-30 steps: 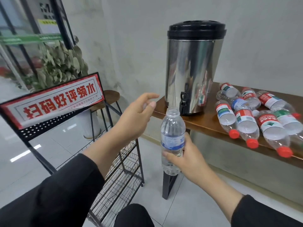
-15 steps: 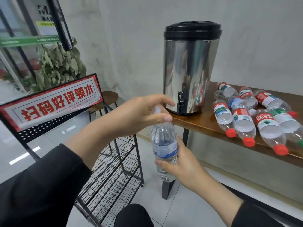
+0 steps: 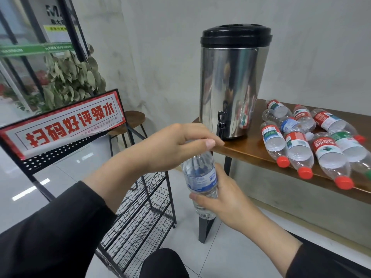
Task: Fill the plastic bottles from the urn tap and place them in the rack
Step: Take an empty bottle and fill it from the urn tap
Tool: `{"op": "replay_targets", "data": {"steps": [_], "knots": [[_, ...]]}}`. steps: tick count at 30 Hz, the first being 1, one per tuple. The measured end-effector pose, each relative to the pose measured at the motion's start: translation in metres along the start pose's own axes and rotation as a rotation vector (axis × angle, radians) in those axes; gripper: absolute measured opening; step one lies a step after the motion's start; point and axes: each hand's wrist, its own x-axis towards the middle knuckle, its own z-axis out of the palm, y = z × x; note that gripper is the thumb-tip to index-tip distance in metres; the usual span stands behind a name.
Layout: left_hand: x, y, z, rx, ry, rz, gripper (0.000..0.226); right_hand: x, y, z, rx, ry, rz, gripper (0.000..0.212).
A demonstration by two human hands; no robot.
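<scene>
Left hand (image 3: 176,145) has dropped onto the bottle (image 3: 200,177) top, fingers now curled round the cap; right hand (image 3: 222,199) grips its body — capping, rack (image 3: 140,213) next

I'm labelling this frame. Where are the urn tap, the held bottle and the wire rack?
urn tap (image 3: 220,125), head view, black spout.
held bottle (image 3: 201,180), head view, blue label.
wire rack (image 3: 140,213), head view, shelf mesh.

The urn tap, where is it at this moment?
In the head view the tap sits low on the front of the urn, at the left end of the table, just above and right of the left hand.
</scene>
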Motion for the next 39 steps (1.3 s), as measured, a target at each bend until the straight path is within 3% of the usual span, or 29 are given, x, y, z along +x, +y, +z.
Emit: {"op": "replay_targets", "data": {"steps": [4,6,8,12,16,22,25,29,30,32,35,39], "knots": [[-0.003,-0.005,0.02,-0.398,0.304,-0.012,0.021,0.0,-0.004,-0.001,0.06,0.029,0.016,0.056],[-0.003,-0.005,0.024,-0.497,0.352,-0.063,0.014,0.002,-0.004,-0.002,0.082,0.03,0.02,0.056],[0.001,-0.001,0.026,-0.443,0.352,-0.137,0.026,0.002,-0.003,-0.003,0.089,0.018,0.024,0.058],[0.018,0.016,0.033,-0.305,0.369,-0.238,0.023,0.003,0.0,-0.008,0.128,0.053,0.013,0.056],[0.028,0.03,0.025,-0.427,0.177,-0.167,0.025,0.004,0.001,-0.013,0.19,0.098,-0.017,0.062],[0.055,0.043,0.033,-0.416,0.286,-0.257,0.016,0.012,0.002,-0.028,0.269,0.151,-0.057,0.073],[0.063,0.046,0.029,-0.477,0.134,-0.173,0.021,0.012,0.0,-0.034,0.357,0.186,-0.069,0.077],[0.069,0.045,0.015,-0.636,-0.11,-0.102,0.023,0.009,0.003,-0.046,0.388,0.133,-0.065,0.06],[0.07,0.046,0.016,-0.648,-0.094,-0.107,0.02,0.01,0.002,-0.049,0.377,0.126,-0.063,0.057],[0.075,0.049,0.022,-0.582,0.088,-0.165,0.01,0.014,0.0,-0.055,0.37,0.147,-0.063,0.052],[0.08,0.054,0.035,-0.395,0.326,-0.239,0.016,0.02,-0.004,-0.063,0.332,0.191,-0.078,0.059],[0.085,0.06,0.028,-0.404,0.198,-0.129,0.019,0.019,0.002,-0.077,0.365,0.13,-0.094,0.063]]}}
